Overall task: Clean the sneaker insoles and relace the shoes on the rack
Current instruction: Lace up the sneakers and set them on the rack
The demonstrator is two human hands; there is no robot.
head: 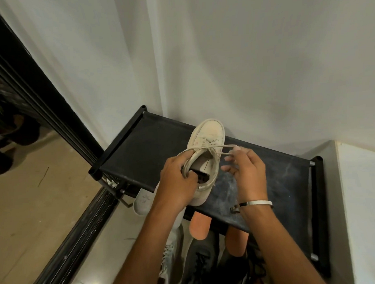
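Note:
A cream sneaker (209, 134) stands on the top shelf of a black shoe rack (140, 147), toe pointing at the wall. My left hand (176, 180) grips its heel collar together with one strand of the pale shoelace (223, 146). My right hand (246, 171) is just right of the shoe and pinches the other strand, which runs taut from the eyelets. A dark insert shows inside the shoe's opening. A metal bangle sits on my right wrist.
The rack fills a corner between white walls, with a pale ledge (363, 199) on the right. Below its front edge lie a white shoe (143, 199), two orange insoles (200, 224), dark shoes and another pale sneaker (168, 255). A black door frame (53, 108) runs along the left.

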